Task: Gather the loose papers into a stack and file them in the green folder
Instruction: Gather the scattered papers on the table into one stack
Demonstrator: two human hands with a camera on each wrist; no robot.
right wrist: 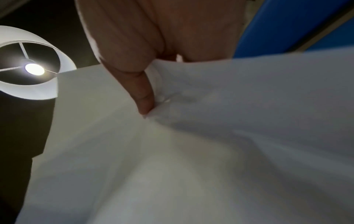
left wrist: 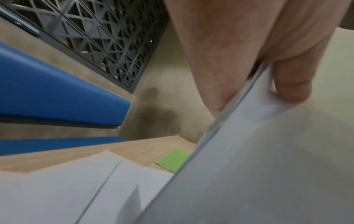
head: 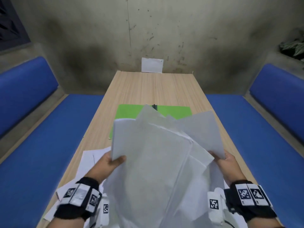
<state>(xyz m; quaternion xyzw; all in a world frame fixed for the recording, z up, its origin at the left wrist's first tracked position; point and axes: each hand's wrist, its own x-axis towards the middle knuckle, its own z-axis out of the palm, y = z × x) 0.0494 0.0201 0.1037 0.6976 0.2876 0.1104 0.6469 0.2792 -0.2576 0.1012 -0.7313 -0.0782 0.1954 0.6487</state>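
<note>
A fanned bundle of white papers (head: pixel 158 155) is held up off the table, tilted toward me. My left hand (head: pixel 113 163) grips its left edge, thumb on top, and the left wrist view shows the thumb pressed on the papers (left wrist: pixel 268 159). My right hand (head: pixel 225 162) pinches the right edge, and in the right wrist view its thumb presses into the papers (right wrist: pixel 191 151). The green folder (head: pixel 130 116) lies flat on the table behind the bundle, partly hidden by it; a corner of the green folder (left wrist: pixel 174 160) shows. More loose papers (head: pixel 92 160) lie under my left wrist.
The wooden table (head: pixel 153 86) runs away from me to a stained wall, where a white sheet (head: pixel 152 65) leans. Blue benches (head: pixel 32 122) flank both sides. A dark clip (head: pixel 155 106) sits at the folder's far edge. A lit lamp (right wrist: pixel 32 68) hangs overhead.
</note>
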